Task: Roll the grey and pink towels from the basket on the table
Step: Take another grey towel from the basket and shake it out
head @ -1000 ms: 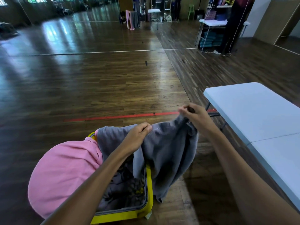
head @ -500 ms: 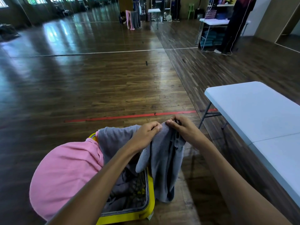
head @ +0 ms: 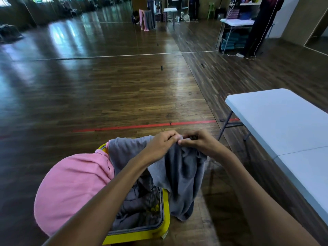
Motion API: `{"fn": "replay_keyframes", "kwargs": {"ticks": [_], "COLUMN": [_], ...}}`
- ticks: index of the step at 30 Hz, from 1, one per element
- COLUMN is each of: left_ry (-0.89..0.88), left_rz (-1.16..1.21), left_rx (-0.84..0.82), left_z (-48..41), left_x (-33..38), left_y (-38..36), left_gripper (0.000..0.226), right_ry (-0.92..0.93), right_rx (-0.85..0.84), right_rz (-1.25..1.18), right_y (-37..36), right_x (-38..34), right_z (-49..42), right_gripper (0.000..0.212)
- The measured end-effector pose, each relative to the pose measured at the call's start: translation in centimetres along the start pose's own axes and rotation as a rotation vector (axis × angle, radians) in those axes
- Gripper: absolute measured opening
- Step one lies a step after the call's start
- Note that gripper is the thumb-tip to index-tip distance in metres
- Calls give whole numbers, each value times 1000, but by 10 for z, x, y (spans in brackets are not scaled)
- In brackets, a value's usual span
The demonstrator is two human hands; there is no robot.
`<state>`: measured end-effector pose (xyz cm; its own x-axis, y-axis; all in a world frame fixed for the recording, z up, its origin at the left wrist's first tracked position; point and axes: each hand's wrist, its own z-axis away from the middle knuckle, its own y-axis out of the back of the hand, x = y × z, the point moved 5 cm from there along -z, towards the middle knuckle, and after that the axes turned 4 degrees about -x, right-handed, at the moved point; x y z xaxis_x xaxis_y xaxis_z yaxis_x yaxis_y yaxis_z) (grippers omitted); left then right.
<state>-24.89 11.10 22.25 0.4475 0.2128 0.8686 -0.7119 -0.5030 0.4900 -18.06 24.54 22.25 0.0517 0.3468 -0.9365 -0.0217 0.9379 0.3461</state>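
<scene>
Head view, looking down past two bare forearms. A yellow-rimmed basket (head: 165,210) stands on a dark wooden floor (head: 124,95).

Just above the basket's far right corner, the left hand (head: 160,144) and right hand (head: 200,143) meet, knuckles nearly touching. Both pinch the top edge of a grey towel (head: 184,178), and the curled fingers (head: 169,135) are closed tight on the cloth. The towel hangs bunched in long folds down the basket's right side, and its lower end dangles near the floor. A pink towel (head: 71,189) lies draped over the basket's left rim. The white table (head: 284,121) stands to the right of the basket, apart from it. A red tape line (head: 142,126) crosses the floor beyond the basket.

Risks, as I judge them:
- The hanging end may drag on the floor if the towel is carried low towards the table.
- With both hands gripping one small patch, the cloth could slip or stay bunched, which would make it awkward to spread flat.
- Its inner folds sit against the grey cloth in the basket and might snag and pull that out too.

Count:
- Two hands.
- One basket.
- One table near the basket.
- One pink towel.
- One grey towel held.
- More grey fabric fills the basket and lies over its far rim. I cannot tell how many pieces that is.
</scene>
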Motion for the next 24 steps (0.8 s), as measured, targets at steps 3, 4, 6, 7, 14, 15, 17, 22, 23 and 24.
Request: {"fn": "replay_keyframes", "kwargs": {"ticks": [3, 4, 6, 7, 14, 15, 17, 22, 23, 24], "left_ry": [16, 16, 28, 39, 95, 93, 66, -24, -26, -25], "left_rz": [0, -13, -15, 1, 9, 7, -8, -53, -49, -44], "left_rx": [20, 20, 2, -11, 54, 73, 66, -6, -9, -9], "left_z": [-1, 0, 2, 4, 27, 28, 25, 4, 3, 2], "left_x": [-3, -4, -8, -12, -41, -40, -31, 2, 4, 4], "left_y": [3, 3, 3, 3, 14, 17, 18, 11, 11, 12], "left_gripper": [23, 24, 27, 28, 31, 32, 32, 25, 26, 26], "right_ry": [2, 10, 37, 51, 90, 104, 103, 41, 46, 48], "right_rx": [28, 39, 87, 125, 416, 389, 272, 24, 15, 22], "right_rz": [-75, -58, 22, 60, 71, 75, 164, 64, 2, -40], "right_y": [-1, -2, 0, 4, 52, 50, 37, -2, -4, -4], "right_x": [7, 8, 7, 4, -12, -17, -24, -19, -19, -16], "right_z": [0, 0, -1, -1, 16, 17, 14, 5, 6, 6], "right_gripper": [27, 29, 27, 26, 20, 16, 14, 15, 8, 9]}}
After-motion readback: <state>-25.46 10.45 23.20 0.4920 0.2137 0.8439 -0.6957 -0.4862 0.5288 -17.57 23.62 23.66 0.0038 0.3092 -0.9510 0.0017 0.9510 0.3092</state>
